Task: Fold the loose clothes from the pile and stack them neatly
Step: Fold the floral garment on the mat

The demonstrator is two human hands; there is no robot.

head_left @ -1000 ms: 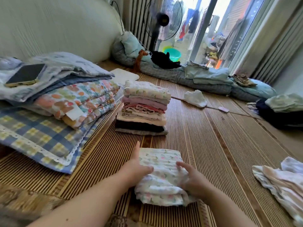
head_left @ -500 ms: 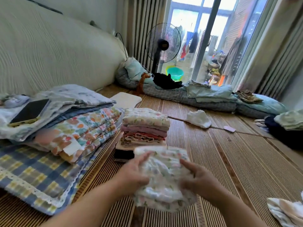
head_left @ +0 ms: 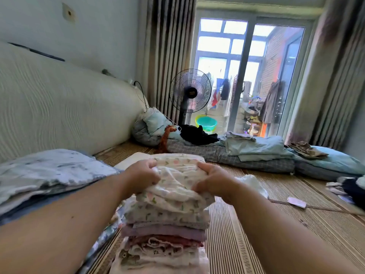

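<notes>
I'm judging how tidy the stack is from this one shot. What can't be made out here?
Head view only:
- The stack: its bottom layers are cut off by the lower edge.
- The floral garment: both sides are covered by the left hand and right hand gripping it.
- The fingertips of both hands: buried in the cloth.
- The clothes at far right: cut off by the right edge.
- The bedding at left: blurred.

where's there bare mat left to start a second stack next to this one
Right of the stack of folded clothes, the striped woven mat lies bare out to the crumpled white cloth. Another bare strip runs between that cloth and the grey checked quilt. Left is crowded: pale blue-grey bedding lies close beside the stack.
</notes>
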